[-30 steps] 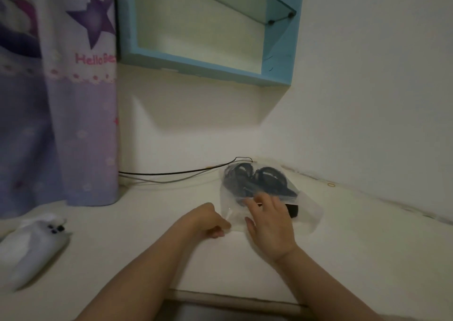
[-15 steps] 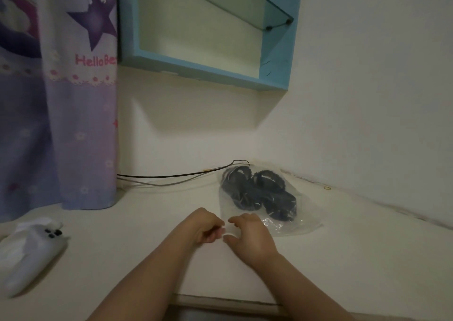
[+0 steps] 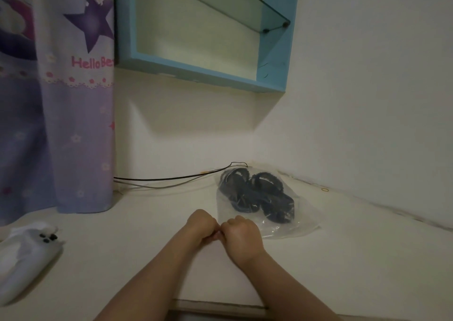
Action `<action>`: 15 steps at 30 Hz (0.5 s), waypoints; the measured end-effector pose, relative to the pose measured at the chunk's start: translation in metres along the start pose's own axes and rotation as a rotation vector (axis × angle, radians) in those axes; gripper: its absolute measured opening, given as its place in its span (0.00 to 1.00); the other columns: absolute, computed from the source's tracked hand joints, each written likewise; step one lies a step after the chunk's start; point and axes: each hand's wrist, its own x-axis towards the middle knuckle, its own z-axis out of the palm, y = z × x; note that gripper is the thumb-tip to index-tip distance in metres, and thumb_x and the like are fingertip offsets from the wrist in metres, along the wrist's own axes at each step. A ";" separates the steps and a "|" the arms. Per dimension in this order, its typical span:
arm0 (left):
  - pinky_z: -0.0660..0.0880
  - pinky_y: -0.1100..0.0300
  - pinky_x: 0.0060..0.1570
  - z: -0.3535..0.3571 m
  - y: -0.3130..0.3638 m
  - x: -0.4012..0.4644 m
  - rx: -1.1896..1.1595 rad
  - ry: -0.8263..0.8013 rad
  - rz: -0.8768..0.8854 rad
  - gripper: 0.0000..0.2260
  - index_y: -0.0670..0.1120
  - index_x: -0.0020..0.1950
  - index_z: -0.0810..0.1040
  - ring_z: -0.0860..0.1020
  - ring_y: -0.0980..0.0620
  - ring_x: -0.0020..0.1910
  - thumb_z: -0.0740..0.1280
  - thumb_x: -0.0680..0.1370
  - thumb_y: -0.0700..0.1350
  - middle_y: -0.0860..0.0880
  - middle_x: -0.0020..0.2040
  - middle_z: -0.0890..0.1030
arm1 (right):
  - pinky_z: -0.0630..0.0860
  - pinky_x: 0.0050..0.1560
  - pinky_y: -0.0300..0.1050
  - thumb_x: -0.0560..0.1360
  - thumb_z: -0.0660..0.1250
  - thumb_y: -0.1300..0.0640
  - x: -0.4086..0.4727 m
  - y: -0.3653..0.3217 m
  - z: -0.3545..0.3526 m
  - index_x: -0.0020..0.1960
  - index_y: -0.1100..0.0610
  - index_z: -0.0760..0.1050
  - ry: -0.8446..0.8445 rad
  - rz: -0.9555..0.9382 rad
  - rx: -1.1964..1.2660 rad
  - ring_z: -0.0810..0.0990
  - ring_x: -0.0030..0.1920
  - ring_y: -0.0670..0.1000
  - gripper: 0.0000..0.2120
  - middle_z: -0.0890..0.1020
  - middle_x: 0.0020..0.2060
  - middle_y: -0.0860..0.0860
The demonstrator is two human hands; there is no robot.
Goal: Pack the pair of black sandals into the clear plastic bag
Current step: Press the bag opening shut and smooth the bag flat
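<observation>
Head view: left hand (image 3: 201, 225) and right hand (image 3: 241, 237), both clenched, pinch the crinkly clear bag (image 3: 289, 230); strappy black sandals (image 3: 257, 197) lie inside, just beyond.

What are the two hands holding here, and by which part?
Both the left hand and right hand pinch the clear plastic bag at its near open edge; sandals lie inside.

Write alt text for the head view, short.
Two bare hands, left hand and right hand, meet in closed fists at the near edge of a clear plastic bag holding a pair of black sandals on a pale table. A patterned curtain hangs at left and a blue-framed wall shelf above.
</observation>
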 end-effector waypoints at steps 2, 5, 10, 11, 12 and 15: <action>0.82 0.55 0.48 0.002 0.003 -0.004 0.075 0.054 0.067 0.06 0.41 0.39 0.76 0.81 0.44 0.44 0.63 0.75 0.35 0.39 0.48 0.82 | 0.65 0.20 0.31 0.45 0.83 0.48 -0.001 0.002 -0.001 0.18 0.52 0.74 -0.028 -0.032 -0.026 0.73 0.19 0.44 0.17 0.74 0.15 0.47; 0.76 0.55 0.54 0.001 0.004 -0.004 0.345 0.130 0.101 0.12 0.35 0.55 0.77 0.79 0.41 0.57 0.65 0.75 0.41 0.38 0.57 0.80 | 0.66 0.20 0.32 0.41 0.82 0.54 -0.004 0.013 0.000 0.18 0.53 0.74 -0.043 -0.056 -0.044 0.74 0.20 0.45 0.17 0.74 0.15 0.47; 0.73 0.59 0.34 -0.010 0.010 -0.001 0.551 0.016 0.082 0.14 0.42 0.30 0.68 0.76 0.45 0.41 0.66 0.75 0.41 0.44 0.34 0.75 | 0.72 0.21 0.33 0.43 0.82 0.58 -0.013 0.049 0.002 0.20 0.54 0.75 -0.026 -0.052 -0.075 0.76 0.21 0.47 0.15 0.76 0.17 0.48; 0.75 0.58 0.38 -0.011 0.013 -0.003 0.542 -0.006 0.087 0.14 0.42 0.30 0.68 0.76 0.45 0.40 0.65 0.75 0.40 0.44 0.37 0.75 | 0.72 0.21 0.33 0.44 0.82 0.59 -0.015 0.058 0.001 0.20 0.55 0.75 -0.014 -0.037 -0.080 0.77 0.22 0.48 0.15 0.77 0.18 0.48; 0.77 0.58 0.43 -0.013 0.014 -0.004 0.546 -0.035 0.096 0.13 0.41 0.32 0.71 0.79 0.44 0.43 0.64 0.76 0.41 0.43 0.39 0.75 | 0.74 0.22 0.34 0.45 0.81 0.59 -0.018 0.065 0.000 0.21 0.55 0.76 -0.004 -0.017 -0.086 0.78 0.23 0.49 0.14 0.78 0.20 0.49; 0.69 0.66 0.39 -0.015 0.022 -0.011 0.591 -0.067 0.093 0.15 0.35 0.52 0.80 0.78 0.44 0.55 0.57 0.80 0.42 0.39 0.51 0.82 | 0.78 0.28 0.38 0.49 0.80 0.62 -0.024 0.088 0.001 0.27 0.56 0.79 0.024 0.025 -0.083 0.81 0.29 0.52 0.12 0.82 0.26 0.50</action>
